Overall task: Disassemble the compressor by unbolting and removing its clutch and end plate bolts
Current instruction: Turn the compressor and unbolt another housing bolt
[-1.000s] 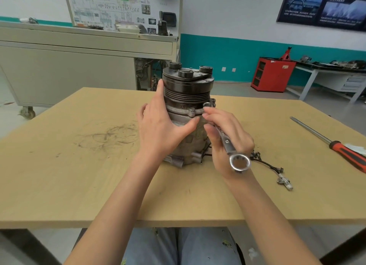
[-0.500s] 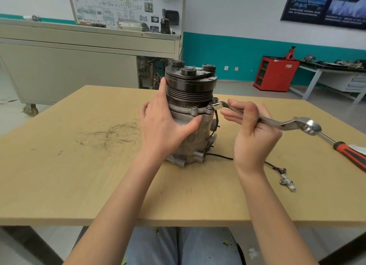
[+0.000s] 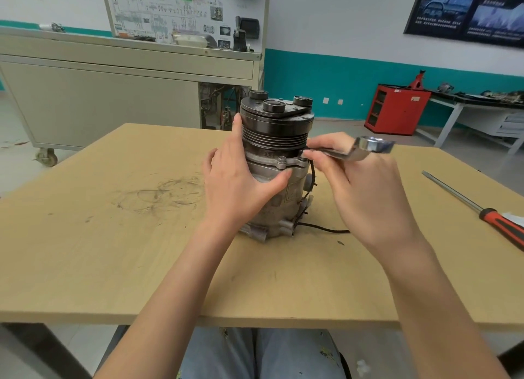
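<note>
A grey compressor (image 3: pixel 279 191) stands upright at the middle of the wooden table (image 3: pixel 113 265), its dark ribbed clutch pulley (image 3: pixel 276 126) on top. My left hand (image 3: pixel 241 180) grips the left side of its body, thumb across the front below a flange bolt (image 3: pixel 281 160). My right hand (image 3: pixel 360 186) holds a silver wrench (image 3: pixel 357 149) nearly level. The wrench's near end sits at the bolt (image 3: pixel 303 159) on the flange's right side, and its ring end points right.
A long screwdriver (image 3: pixel 482 211) with a red and black handle lies on the table's right side. A black wire (image 3: pixel 320 228) runs from the compressor base toward the right. Behind the table stand a grey cabinet (image 3: pixel 113 95) on wheels and a red cabinet (image 3: pixel 397 109).
My right hand has swung the wrench from pointing toward me round to the right and further back, its near end staying at the right flange bolt. My left hand has kept its grip.
</note>
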`<state>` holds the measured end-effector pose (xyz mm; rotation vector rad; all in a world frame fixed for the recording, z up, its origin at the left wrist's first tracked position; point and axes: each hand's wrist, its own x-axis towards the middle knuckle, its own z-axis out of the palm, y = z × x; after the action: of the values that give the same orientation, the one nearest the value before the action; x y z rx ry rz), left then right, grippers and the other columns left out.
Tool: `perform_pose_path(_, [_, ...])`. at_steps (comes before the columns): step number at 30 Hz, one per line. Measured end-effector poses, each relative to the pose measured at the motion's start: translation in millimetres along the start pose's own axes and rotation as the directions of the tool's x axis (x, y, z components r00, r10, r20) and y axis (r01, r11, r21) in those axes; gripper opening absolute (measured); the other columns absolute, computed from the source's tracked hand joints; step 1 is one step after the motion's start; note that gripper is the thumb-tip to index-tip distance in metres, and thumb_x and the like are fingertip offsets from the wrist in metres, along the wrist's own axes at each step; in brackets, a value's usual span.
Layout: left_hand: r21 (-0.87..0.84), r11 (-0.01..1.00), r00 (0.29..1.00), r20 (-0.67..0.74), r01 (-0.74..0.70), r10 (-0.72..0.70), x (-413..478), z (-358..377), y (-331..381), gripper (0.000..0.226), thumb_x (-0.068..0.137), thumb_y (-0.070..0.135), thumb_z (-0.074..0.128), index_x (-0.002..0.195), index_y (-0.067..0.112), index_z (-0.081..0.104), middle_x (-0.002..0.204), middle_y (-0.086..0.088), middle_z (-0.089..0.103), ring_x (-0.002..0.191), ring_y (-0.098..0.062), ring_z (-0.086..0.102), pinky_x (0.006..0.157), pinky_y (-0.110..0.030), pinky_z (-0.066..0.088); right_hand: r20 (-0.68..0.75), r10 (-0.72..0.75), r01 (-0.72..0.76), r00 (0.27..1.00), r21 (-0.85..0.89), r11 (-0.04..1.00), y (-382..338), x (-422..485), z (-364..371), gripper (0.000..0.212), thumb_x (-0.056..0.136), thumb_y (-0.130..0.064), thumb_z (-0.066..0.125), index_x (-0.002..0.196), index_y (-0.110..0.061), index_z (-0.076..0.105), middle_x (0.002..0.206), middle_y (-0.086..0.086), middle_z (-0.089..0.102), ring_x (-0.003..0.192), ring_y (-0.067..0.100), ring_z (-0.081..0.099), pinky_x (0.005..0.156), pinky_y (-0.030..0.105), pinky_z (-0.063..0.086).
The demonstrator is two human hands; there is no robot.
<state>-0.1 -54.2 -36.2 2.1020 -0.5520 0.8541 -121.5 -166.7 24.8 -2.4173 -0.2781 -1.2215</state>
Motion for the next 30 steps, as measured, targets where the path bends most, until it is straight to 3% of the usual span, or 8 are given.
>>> perform_pose_path(5, [-0.027, 0.999, 1.000, 0.021, 0.021, -0.021, -1.0, -1.1, 1.4, 0.114, 0.064, 0.077, 0.039, 0.154, 0.013, 0.013, 0.137, 0.002, 0.054, 0.127, -0.017, 0.046, 0.111, -0.037, 0.021, -0.077, -0.048, 0.045, 0.996, -0.035, 0.998, 0.7, -4.5, 19.8, 0.018, 0.086, -0.006, 0.063, 0.101, 0.002, 0.070, 0.101, 0.016, 0.070, 0.092, 0.028, 0.066, 0.080, 0.024, 0.043])
perform_pose_path(12, [-0.054, 0.998, 0.999, 0.051, 0.013, -0.011, 1.5, -0.3, -0.9, 0.111, 0.069, 0.072, 0.050, 0.155, 0.015, 0.010, 0.139, 0.002, 0.052, 0.128, -0.017, 0.047, 0.113, -0.039, 0.021, -0.314, -0.312, 0.201, 0.897, -0.339, 0.919, 20.2, -17.3, 55.9, 0.018, 0.090, -0.008, 0.059, 0.091, 0.008, 0.068, 0.090, 0.018, 0.070, 0.076, 0.024, 0.069, 0.063, 0.028, 0.056])
perform_pose_path(15, [-0.024, 1.000, 1.000, 0.006, 0.003, -0.003, -0.7, -0.6, 1.1, 0.111, 0.069, 0.068, 0.057, 0.154, 0.010, 0.016, 0.139, -0.001, 0.052, 0.129, -0.019, 0.046, 0.110, -0.039, 0.022, -0.398, -0.042, 0.139, 0.916, 0.219, 0.966, 40.7, -19.1, 54.0, 0.025, 0.095, -0.011, 0.041, 0.091, 0.000, 0.064, 0.091, 0.013, 0.067, 0.085, 0.021, 0.066, 0.078, 0.033, 0.056])
perform_pose_path(18, [-0.014, 1.000, 1.000, 0.005, -0.003, 0.004, 0.7, -0.1, 0.7, 0.110, 0.069, 0.068, 0.057, 0.154, 0.010, 0.016, 0.140, 0.000, 0.051, 0.130, -0.018, 0.045, 0.110, -0.039, 0.022, -0.158, 0.373, -0.078, 0.914, 0.835, 0.545, 62.7, -10.1, 44.4, 0.027, 0.097, -0.013, 0.029, 0.086, -0.009, 0.054, 0.086, 0.006, 0.071, 0.079, 0.025, 0.071, 0.073, 0.033, 0.057])
perform_pose_path(20, [-0.013, 1.000, 1.000, 0.005, -0.005, 0.006, 1.2, 0.1, -0.2, 0.110, 0.069, 0.068, 0.057, 0.154, 0.010, 0.016, 0.140, 0.000, 0.051, 0.130, -0.017, 0.044, 0.110, -0.039, 0.022, 0.078, 0.463, -0.207, 0.883, 0.950, 0.234, 82.2, 4.0, 39.9, 0.030, 0.097, -0.011, 0.025, 0.082, -0.008, 0.051, 0.082, 0.008, 0.072, 0.073, 0.024, 0.070, 0.067, 0.029, 0.056])
perform_pose_path(22, [-0.020, 1.000, 1.000, 0.005, -0.006, 0.006, 0.4, -0.2, 0.0, 0.110, 0.069, 0.067, 0.058, 0.154, 0.010, 0.017, 0.139, 0.000, 0.051, 0.129, -0.017, 0.045, 0.110, -0.039, 0.022, 0.276, 0.432, -0.329, 0.859, 0.943, 0.051, 99.7, 18.9, 37.7, 0.032, 0.099, -0.011, 0.024, 0.081, -0.008, 0.051, 0.080, 0.010, 0.072, 0.068, 0.020, 0.069, 0.064, 0.026, 0.055])
perform_pose_path(26, [-0.029, 1.000, 1.000, 0.012, 0.003, -0.002, 0.7, -0.5, 0.1, 0.111, 0.069, 0.066, 0.059, 0.154, 0.010, 0.015, 0.141, 0.000, 0.050, 0.130, -0.017, 0.044, 0.111, -0.040, 0.022, 0.492, 0.306, -0.485, 0.815, 0.868, -0.103, 117.5, 38.2, 43.7, 0.044, 0.101, -0.014, 0.024, 0.076, -0.010, 0.060, 0.077, 0.009, 0.071, 0.063, 0.013, 0.066, 0.060, 0.020, 0.054])
perform_pose_path(30, [-0.027, 1.000, 1.000, 0.015, 0.003, -0.002, 0.6, -0.5, 0.0, 0.111, 0.069, 0.067, 0.059, 0.154, 0.010, 0.015, 0.141, 0.000, 0.050, 0.130, -0.018, 0.044, 0.110, -0.040, 0.023, 0.441, 0.255, -0.448, 0.861, 0.893, -0.032, 119.3, 48.0, 28.4, 0.046, 0.101, -0.021, 0.033, 0.076, -0.011, 0.070, 0.084, 0.011, 0.073, 0.070, 0.015, 0.069, 0.063, 0.020, 0.055])
